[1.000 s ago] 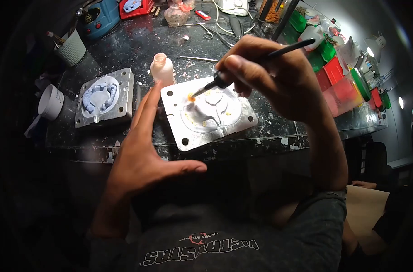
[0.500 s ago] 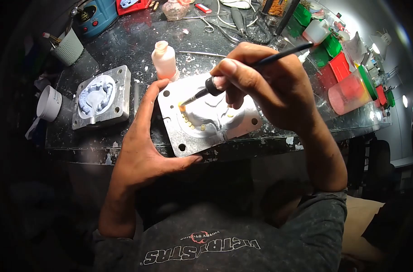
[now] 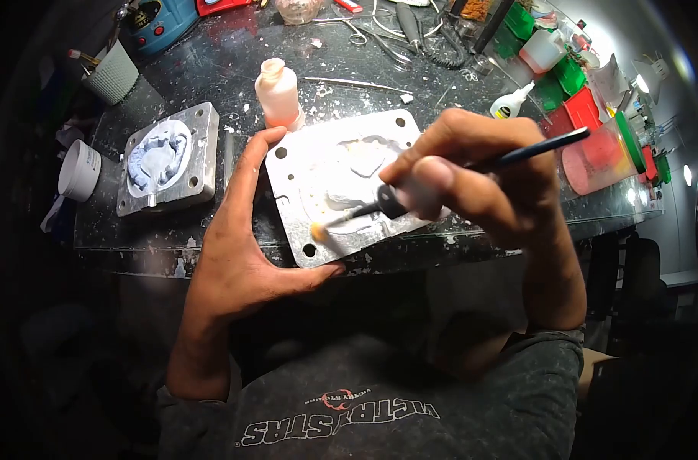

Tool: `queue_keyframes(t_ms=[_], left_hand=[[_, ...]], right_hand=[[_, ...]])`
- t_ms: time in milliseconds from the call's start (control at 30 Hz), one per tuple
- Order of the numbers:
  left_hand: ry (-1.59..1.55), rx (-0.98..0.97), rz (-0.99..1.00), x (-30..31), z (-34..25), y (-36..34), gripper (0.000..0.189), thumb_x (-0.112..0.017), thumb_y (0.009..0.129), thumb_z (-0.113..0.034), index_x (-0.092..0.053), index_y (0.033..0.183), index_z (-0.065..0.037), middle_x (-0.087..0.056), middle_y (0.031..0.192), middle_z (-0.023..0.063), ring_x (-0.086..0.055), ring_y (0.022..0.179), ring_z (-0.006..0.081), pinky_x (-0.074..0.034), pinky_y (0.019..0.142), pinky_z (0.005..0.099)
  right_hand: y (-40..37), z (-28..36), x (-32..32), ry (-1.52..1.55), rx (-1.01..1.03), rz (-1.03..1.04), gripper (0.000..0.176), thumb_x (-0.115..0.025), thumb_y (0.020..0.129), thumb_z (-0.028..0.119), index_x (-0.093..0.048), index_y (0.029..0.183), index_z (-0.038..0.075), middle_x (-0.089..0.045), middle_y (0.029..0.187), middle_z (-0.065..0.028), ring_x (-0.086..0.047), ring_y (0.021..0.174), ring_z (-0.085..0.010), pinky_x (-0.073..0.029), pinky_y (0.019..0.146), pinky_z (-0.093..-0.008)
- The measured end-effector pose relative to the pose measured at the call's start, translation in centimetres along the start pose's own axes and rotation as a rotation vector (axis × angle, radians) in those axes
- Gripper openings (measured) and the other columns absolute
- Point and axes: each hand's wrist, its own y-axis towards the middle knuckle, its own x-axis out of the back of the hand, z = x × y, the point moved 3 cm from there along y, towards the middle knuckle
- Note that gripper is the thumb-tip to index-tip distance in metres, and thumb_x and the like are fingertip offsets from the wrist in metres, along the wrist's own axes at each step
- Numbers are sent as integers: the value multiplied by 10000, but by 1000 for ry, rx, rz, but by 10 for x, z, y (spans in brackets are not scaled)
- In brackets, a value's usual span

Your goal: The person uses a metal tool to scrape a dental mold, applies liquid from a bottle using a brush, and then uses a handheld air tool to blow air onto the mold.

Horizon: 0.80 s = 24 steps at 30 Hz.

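A metal dental flask half filled with white plaster lies at the front of the bench. My left hand grips its left side, fingers at the far corner and thumb along the near edge. My right hand holds a dark-handled paintbrush slanting down to the left. The brush's orange-tinted tip is over the flask's near-left rim, blurred by motion. Part of the flask's right side is hidden under my right hand. Just behind the flask stands a small bottle of pinkish liquid.
To the left are a second flask half with a bluish dental cast, a white tub and a brush cup. A thin metal tool lies behind. At right stand a glue bottle and a green-lidded jar.
My right hand has moved the brush tip toward me, from the plaster mould's left side to the flask's near-left rim. My left hand keeps its grip; the view has shifted slightly.
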Motion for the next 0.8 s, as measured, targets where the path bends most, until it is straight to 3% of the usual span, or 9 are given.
queue_keyframes(t_ms=[67, 133, 267, 333, 400, 433, 700, 733, 800], left_hand=[[-61, 16, -17, -2, 1, 1, 1236, -961, 530, -143, -286, 1554, 16, -467, 1470, 180, -451, 1389, 253, -311, 1187, 363], [-79, 17, -17, -2, 2, 1, 1238, -961, 528, -141, -286, 1555, 16, -464, 1470, 177, -451, 1389, 254, -310, 1188, 361], [-14, 6, -8, 0, 3, 0, 1237, -961, 530, -138, -285, 1555, 16, -465, 1469, 177, -449, 1390, 253, -310, 1187, 359], [-66, 20, -9, -1, 3, 1, 1240, -961, 525, -140, -287, 1553, 18, -461, 1472, 179, -447, 1391, 252, -304, 1191, 358], [-61, 16, -8, 0, 4, 1, 1239, -961, 524, -141, -288, 1552, 19, -461, 1471, 179, -446, 1391, 251, -302, 1192, 359], [-54, 15, -8, 0, 4, 1, 1239, -961, 523, -142, -289, 1552, 20, -461, 1471, 179, -445, 1391, 251, -300, 1193, 359], [-7, -14, -7, 0, 4, 1, 1234, -969, 537, -182, -298, 1553, 23, -442, 1512, 187, -436, 1418, 275, -321, 1193, 375], [-15, -20, -14, 0, 4, 1, 1239, -962, 517, -152, -299, 1549, 24, -461, 1477, 186, -441, 1396, 255, -295, 1197, 362], [-13, -12, -17, 0, 4, 1, 1242, -964, 513, -154, -302, 1549, 24, -462, 1477, 187, -441, 1396, 255, -296, 1198, 363]], right_hand=[[3, -10, 1, -44, 52, 4, 252, -641, 996, 159, -705, 1034, -82, -742, 844, -126, -698, 736, -135, -564, 674, -270], [7, -13, -4, -183, 296, -170, 255, -620, 977, 155, -717, 1001, -80, -728, 783, -121, -679, 674, -128, -544, 619, -261], [-1, 7, 11, -44, -169, -3, 298, -651, 975, 213, -716, 994, -78, -744, 845, -122, -699, 728, -143, -545, 673, -253], [1, -5, 3, 16, -93, -67, 314, -646, 952, 228, -718, 988, -75, -741, 822, -120, -689, 700, -137, -536, 643, -248], [3, -9, -3, -178, 246, -106, 301, -623, 923, 211, -719, 959, -72, -699, 727, -105, -633, 616, -113, -493, 570, -242], [2, 2, 1, -78, -26, -70, 305, -642, 933, 218, -717, 968, -76, -697, 731, -102, -638, 623, -118, -497, 576, -249], [-9, 6, 11, -81, 1, -150, 278, -678, 898, 211, -714, 900, -65, -711, 761, -121, -653, 644, -127, -512, 588, -262], [-11, 17, 22, -180, -173, -64, 314, -685, 924, 249, -709, 912, -63, -718, 774, -124, -664, 649, -128, -521, 587, -257], [-8, 12, 17, -75, -2, -154, 319, -663, 937, 251, -704, 943, -65, -707, 752, -110, -645, 614, -120, -502, 557, -243]])
